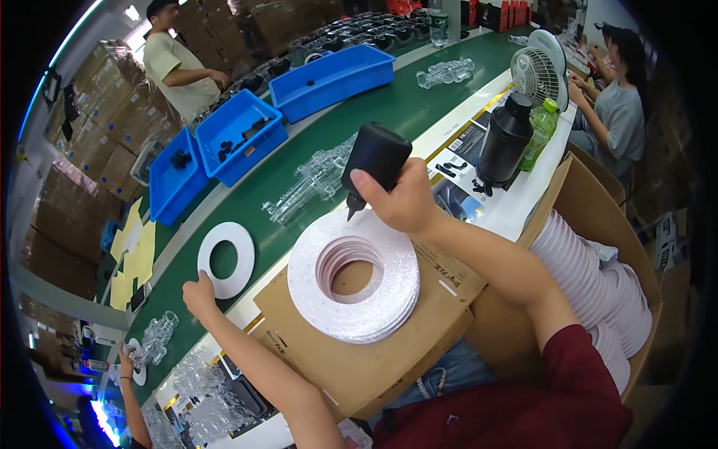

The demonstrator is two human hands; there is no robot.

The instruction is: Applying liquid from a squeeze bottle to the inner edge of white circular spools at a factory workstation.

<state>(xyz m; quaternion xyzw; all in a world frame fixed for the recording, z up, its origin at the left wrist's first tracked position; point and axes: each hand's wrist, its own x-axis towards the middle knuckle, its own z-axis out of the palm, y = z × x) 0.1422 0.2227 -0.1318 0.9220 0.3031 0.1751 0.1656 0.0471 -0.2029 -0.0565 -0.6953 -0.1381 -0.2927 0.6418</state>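
My right hand [407, 196] grips a black squeeze bottle [379, 153] tipped nozzle-down. Its tip points at the upper part of a stack of white rings [314, 303]; whether it touches I cannot tell. The top ring looks speckled and shiny. That stack rests on a brown cardboard box [307, 352] in front of me. Out to the left, my left hand [199, 293] pinches the near edge of a single white ring [243, 273] at the green conveyor belt [277, 247]. The fingertips are partly hidden.
Clear plastic parts [318, 176] lie along the belt. Beyond stand blue bins [329, 84] with small black pieces. At right are a black bottle [507, 138], a green bottle [540, 131], a fan [535, 71] and an open carton [632, 232] of white rings. Other people work nearby.
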